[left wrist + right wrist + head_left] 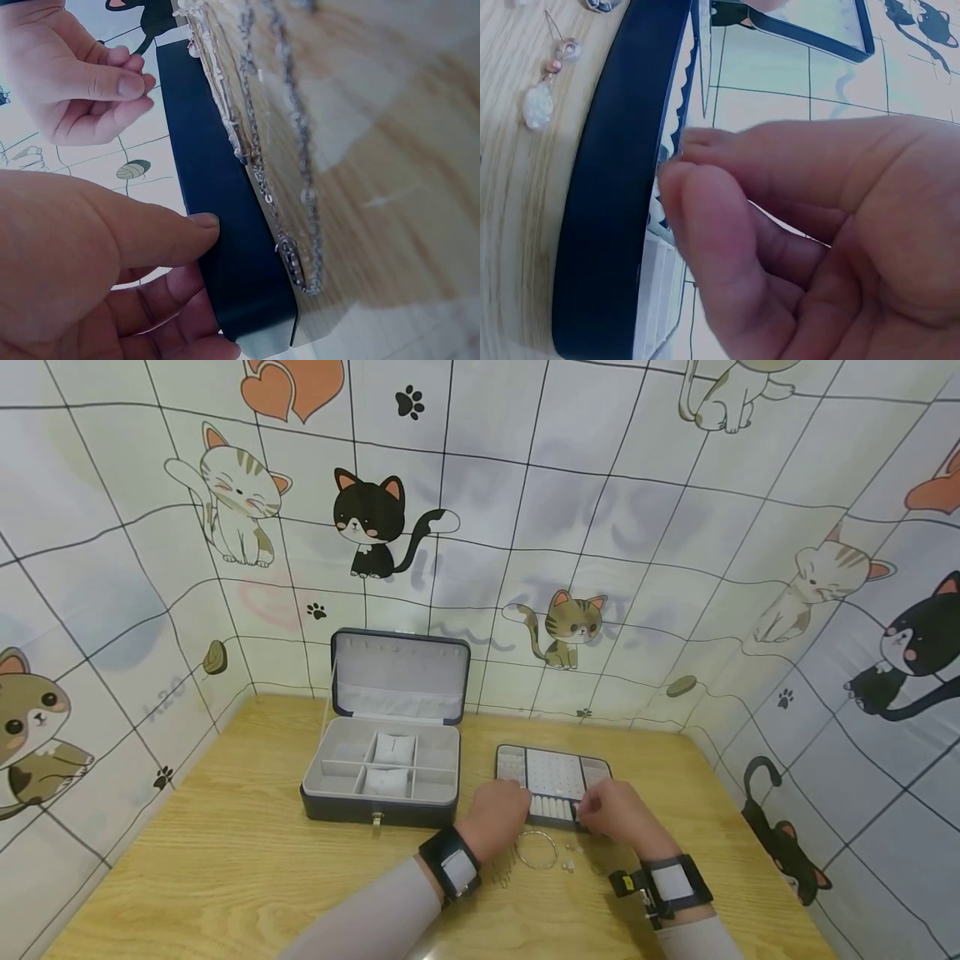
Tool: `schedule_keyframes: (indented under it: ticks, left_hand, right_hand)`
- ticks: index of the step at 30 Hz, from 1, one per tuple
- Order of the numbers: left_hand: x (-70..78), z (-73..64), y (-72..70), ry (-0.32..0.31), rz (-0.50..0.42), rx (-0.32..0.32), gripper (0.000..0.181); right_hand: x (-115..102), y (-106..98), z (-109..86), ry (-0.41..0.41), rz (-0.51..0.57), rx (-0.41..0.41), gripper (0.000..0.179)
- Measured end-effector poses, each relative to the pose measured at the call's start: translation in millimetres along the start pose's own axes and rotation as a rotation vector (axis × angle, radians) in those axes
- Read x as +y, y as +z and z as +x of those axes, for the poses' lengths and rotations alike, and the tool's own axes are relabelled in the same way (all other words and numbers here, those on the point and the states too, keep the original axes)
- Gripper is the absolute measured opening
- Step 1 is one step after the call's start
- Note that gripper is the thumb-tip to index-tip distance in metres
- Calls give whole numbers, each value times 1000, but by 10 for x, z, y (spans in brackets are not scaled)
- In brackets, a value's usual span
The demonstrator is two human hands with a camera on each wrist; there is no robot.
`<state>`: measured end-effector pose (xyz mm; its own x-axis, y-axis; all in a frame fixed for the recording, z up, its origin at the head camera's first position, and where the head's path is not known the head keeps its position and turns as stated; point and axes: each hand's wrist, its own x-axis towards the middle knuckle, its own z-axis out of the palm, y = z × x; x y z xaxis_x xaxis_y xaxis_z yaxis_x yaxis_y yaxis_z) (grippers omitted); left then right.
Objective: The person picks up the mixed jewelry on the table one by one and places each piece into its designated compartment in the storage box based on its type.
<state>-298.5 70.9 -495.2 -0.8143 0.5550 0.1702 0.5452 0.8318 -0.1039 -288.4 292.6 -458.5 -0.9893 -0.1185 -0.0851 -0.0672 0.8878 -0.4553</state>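
- Nearest you, your forearms reach in over the table [225, 827], a strapped-on band at each wrist.
- Beyond them, between your wrists, lie chains [302, 142] to the left, a bangle [537, 867] in the middle and pearl earrings [568, 866] to the right, all just off the tray's near edge.
- The navy tray [604, 210] is right of the table's middle, directly ahead of you, its long axis running left to right, its right end slightly nearer.
- Your left hand [498, 817] grips the tray's near left corner, thumb flat on the outer wall, fingers bent around the end.
- Your right hand [618, 814] is the nearer one to the right end of the ring rolls [551, 807]; its fingertips meet the thumb there, palm turned inward. You can't tell whether they pinch anything small.
- Farther left, toward the table's far edge, the jewellery box [345, 807] stands open.
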Motion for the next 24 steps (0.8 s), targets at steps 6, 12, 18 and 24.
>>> schedule_keyframes:
  ticks: [6,12,18,24]
  left_hand:
    - [1,12,5,-3,-3,-11,11]
    - [5,11,-7,0,-1,-12,9]
    - [0,4,-15,-2,-4,-16,11]
    - [-11,-2,-26,1,-26,-18,10]
  right_hand:
    - [11,-21,-13,16,-37,-70,15]
    - [10,-46,-49,13,-84,-109,18]
    - [-8,-55,-87,35,-91,-175,22]
    - [-7,-39,-92,11,-106,-177,23]
